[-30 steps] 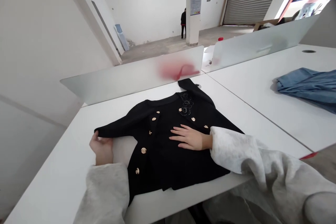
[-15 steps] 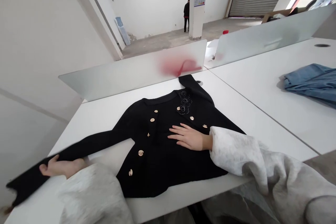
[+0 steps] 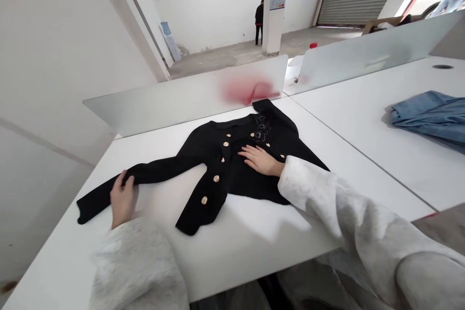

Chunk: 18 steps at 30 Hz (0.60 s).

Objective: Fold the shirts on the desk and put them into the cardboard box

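Observation:
A black button-front cardigan point(image 3: 232, 179) with gold buttons lies spread on the white table, with dark floral embroidery point(image 3: 262, 128) near its collar. My left hand point(image 3: 122, 198) grips its stretched-out left sleeve point(image 3: 160, 172) near the cuff. My right hand point(image 3: 259, 160) rests flat on the cardigan's front, just below the embroidery, its fingers spread and holding nothing. The other sleeve point(image 3: 271, 112) lies bunched at the far side, against the divider. Grey fleecy cuffs cover both my wrists.
The white table point(image 3: 247, 247) ends at a frosted divider point(image 3: 181, 101) with a red smear. Folded blue denim point(image 3: 428, 118) lies on the neighbouring white table point(image 3: 381, 177). A distant person point(image 3: 259, 22) stands beyond the divider, near a pillar.
The left sleeve has swung out leftward from its short, folded lie, carried by my left hand. The cardigan and my right hand have slid farther from me across the table.

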Motion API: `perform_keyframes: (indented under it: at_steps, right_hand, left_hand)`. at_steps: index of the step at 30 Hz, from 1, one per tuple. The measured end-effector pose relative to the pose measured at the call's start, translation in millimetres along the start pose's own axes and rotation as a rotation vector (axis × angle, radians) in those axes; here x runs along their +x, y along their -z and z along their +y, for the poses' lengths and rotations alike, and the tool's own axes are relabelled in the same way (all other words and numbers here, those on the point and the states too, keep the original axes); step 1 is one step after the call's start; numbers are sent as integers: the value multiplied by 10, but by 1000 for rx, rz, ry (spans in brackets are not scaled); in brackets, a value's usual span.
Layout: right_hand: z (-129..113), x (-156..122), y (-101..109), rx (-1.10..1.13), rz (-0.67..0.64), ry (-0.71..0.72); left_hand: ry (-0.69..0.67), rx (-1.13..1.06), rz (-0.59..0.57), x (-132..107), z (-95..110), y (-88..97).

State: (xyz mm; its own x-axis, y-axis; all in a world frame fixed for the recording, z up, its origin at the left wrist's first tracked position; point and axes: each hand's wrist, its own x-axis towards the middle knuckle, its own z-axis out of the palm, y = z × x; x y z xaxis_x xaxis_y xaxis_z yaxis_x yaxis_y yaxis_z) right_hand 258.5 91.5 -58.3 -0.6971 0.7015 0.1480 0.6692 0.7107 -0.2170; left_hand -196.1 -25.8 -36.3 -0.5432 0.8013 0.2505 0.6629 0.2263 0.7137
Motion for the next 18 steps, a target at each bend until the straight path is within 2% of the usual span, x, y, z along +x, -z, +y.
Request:
perform_keyframes:
  at_steps: [3, 6, 10, 12, 14, 16, 18]
  right_hand:
    - [103, 108, 6, -16, 14, -59]
    - [114, 96, 29, -11, 5, -41]
    - [152, -90, 227, 60, -127, 42]
    - [238, -283, 433, 118, -170, 64]
    - [366, -560, 671, 161, -145, 22]
    - [506, -907, 880, 174, -95, -104]
    - [617, -1277, 1003, 164, -78, -247]
  left_hand:
    - [24, -62, -117, -90, 280, -149]
    - [-117, -49, -345, -211, 628, -331]
    - [-213, 63, -562, -383, 968, -564]
    - [-201, 80, -617, -452, 1061, -640]
    - [-167, 63, -700, -498, 1124, -672]
    - [-108, -2, -866, -525, 1177, -659]
    - [-33, -137, -1029, -538, 1225, -611]
